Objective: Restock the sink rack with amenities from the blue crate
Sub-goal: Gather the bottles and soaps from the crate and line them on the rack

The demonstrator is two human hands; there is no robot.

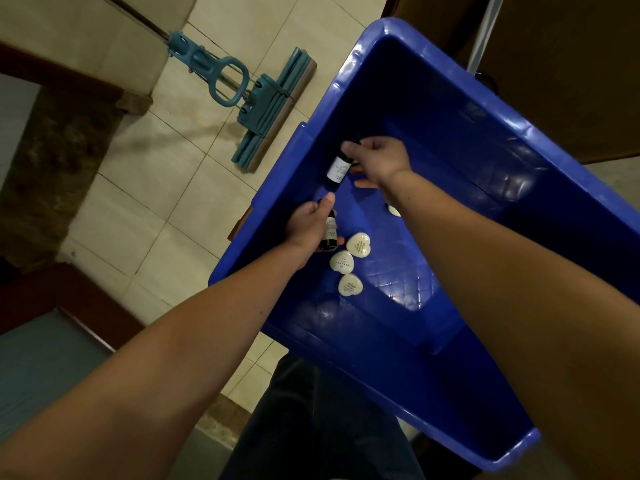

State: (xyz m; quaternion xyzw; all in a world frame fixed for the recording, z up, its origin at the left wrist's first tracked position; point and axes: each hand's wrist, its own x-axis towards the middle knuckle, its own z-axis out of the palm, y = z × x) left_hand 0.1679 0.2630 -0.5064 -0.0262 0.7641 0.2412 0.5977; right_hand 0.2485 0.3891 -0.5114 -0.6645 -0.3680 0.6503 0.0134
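Observation:
Both my hands are inside the blue crate [485, 140], which stands on the tiled floor. My left hand [310, 221] grips a small dark bottle with a white label [329, 233] near the crate's left wall. My right hand [379, 161] holds a second dark bottle with a white label [338, 169] by its top end, farther back. Three white heart-shaped soaps [358, 244] [342, 262] [350, 285] lie on the crate's bottom beside my left hand. Part of another white soap [393, 211] shows under my right forearm. The sink rack is not in view.
A teal sponge mop [273, 105] lies on the beige floor tiles left of the crate. Dark wood trim and a stone threshold [52, 174] run along the left. A brown door [571, 64] stands behind the crate. My dark trousers [311, 427] show below.

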